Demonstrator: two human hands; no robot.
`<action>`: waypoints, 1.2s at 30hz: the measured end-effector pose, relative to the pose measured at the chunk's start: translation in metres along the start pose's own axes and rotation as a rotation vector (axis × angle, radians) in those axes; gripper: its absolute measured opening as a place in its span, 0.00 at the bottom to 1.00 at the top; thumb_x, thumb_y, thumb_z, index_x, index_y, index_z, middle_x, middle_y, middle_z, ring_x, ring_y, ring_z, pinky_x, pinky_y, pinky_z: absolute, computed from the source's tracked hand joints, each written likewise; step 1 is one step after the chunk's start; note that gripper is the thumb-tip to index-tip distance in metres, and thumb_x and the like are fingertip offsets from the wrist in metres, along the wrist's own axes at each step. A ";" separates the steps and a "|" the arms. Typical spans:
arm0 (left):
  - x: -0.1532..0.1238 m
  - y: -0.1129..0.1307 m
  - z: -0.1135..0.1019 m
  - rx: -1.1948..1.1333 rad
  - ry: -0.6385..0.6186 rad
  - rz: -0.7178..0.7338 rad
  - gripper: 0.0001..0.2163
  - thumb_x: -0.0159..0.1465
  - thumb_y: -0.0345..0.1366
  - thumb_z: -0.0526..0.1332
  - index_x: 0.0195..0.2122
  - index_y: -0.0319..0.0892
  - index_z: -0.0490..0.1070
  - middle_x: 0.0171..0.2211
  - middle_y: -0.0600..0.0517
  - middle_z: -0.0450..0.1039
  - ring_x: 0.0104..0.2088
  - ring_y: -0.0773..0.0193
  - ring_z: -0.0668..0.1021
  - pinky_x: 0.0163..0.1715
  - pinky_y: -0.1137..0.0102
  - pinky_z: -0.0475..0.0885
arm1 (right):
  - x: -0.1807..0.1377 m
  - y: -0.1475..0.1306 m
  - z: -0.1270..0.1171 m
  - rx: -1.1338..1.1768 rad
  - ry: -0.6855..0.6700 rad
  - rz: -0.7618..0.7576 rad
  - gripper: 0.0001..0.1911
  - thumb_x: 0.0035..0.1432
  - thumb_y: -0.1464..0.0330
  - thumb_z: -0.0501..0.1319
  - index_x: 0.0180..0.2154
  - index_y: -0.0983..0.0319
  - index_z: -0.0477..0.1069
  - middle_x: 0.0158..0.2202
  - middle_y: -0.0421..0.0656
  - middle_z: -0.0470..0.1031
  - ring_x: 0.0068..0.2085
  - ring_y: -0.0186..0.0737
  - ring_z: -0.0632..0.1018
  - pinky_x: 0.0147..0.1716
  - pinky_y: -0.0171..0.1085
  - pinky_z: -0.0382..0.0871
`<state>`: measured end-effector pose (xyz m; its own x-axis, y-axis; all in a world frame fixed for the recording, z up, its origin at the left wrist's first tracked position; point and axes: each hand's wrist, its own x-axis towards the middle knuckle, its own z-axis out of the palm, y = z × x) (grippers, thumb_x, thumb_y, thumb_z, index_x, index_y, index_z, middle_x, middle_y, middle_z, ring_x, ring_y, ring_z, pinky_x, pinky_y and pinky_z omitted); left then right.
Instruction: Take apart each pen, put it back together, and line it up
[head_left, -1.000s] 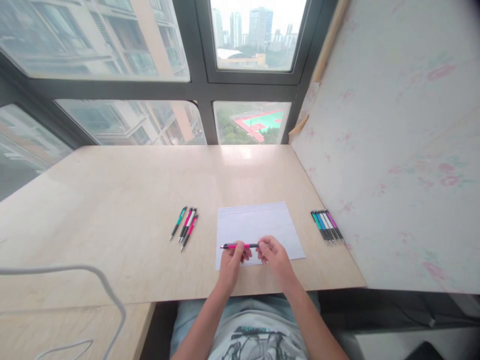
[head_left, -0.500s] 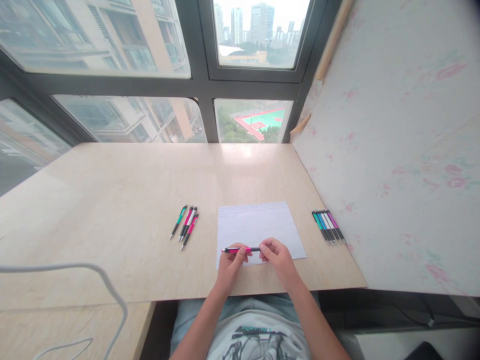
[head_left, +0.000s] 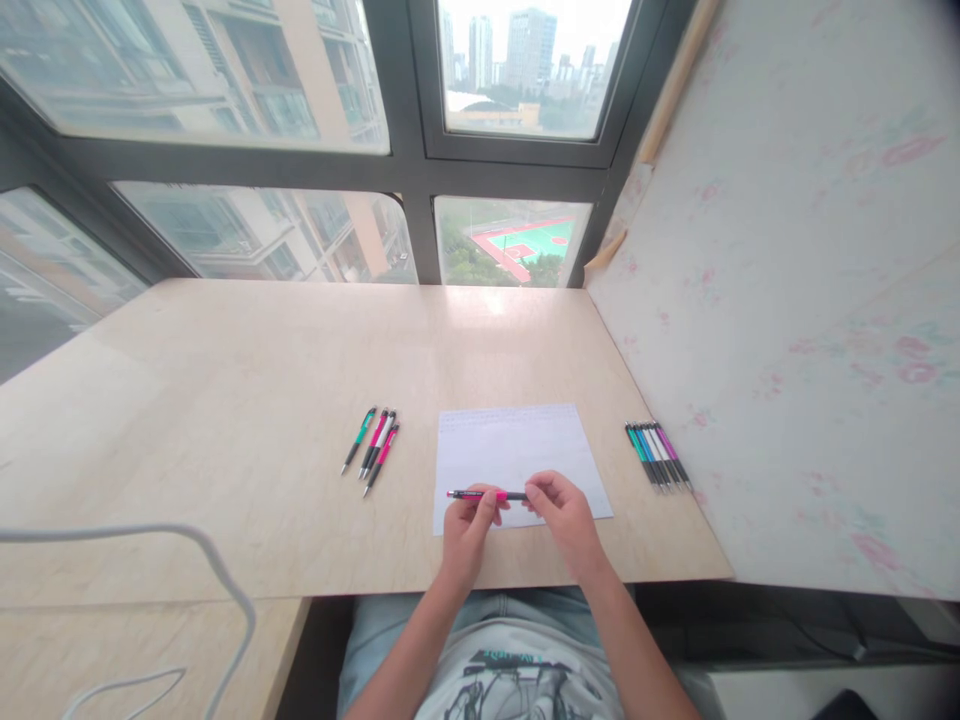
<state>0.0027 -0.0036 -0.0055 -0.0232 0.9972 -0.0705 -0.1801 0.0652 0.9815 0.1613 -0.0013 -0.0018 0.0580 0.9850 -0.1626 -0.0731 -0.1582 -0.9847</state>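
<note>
A pink and black pen (head_left: 507,496) lies level between my two hands, above the lower part of a white sheet of paper (head_left: 517,450). My left hand (head_left: 471,520) pinches its pink barrel between thumb and fingers. At the black grip end, the fingertips of my right hand (head_left: 559,508) are closed on the pen and hide its tip. Small lines of writing run along the paper's top edge; the words are too faint to read.
Left of the paper lie several pens, among them a green pen (head_left: 359,440) and a pink pen (head_left: 382,460). A tight row of pens (head_left: 657,455) rests by the wall (head_left: 810,300) at right. A grey cable (head_left: 180,533) loops over the desk (head_left: 225,420) at left.
Both hands have shifted very slightly to the right and up in view, still holding the pen. The camera has tilted a little; the other pens and the paper stay in place.
</note>
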 end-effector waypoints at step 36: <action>0.008 -0.015 0.002 -0.129 -0.002 -0.046 0.19 0.62 0.51 0.62 0.31 0.37 0.77 0.25 0.49 0.74 0.25 0.66 0.71 0.25 0.71 0.64 | 0.004 -0.004 -0.016 -0.266 -0.028 -0.028 0.24 0.62 0.49 0.57 0.27 0.61 0.75 0.27 0.45 0.78 0.31 0.43 0.76 0.32 0.40 0.68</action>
<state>0.0068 0.0039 -0.0207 -0.0103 0.9934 -0.1147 -0.3060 0.1060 0.9461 0.1774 0.0017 0.0008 0.0285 0.9902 -0.1368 0.1929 -0.1398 -0.9712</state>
